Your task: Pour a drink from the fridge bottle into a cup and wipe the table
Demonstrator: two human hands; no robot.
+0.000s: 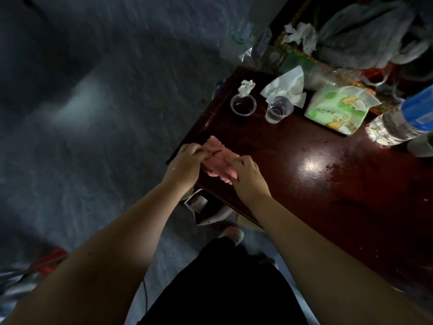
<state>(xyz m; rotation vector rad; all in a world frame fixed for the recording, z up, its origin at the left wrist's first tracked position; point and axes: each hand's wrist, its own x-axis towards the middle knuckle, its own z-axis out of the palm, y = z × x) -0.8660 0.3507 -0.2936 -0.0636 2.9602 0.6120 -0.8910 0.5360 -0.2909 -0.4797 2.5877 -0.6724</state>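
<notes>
Left hand (185, 160), right hand (248, 177) both pinch pink cloth (218, 158) — long axis diagonal, far-left to near-right.

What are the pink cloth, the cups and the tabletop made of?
The pink cloth: fuzzy, likely microfibre or terry; frayed nap shows. Left cup and right cup: clear plastic, seemingly; you see through them. Tabletop: dark red wood or veneer, glossy; it mirrors a light.

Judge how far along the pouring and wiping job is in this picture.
Pouring looks done: a clear cup holds dark drink. In hand: the left hand and right hand grip the pink cloth at the table corner. Left: wiping; wet specks show on it.
</notes>
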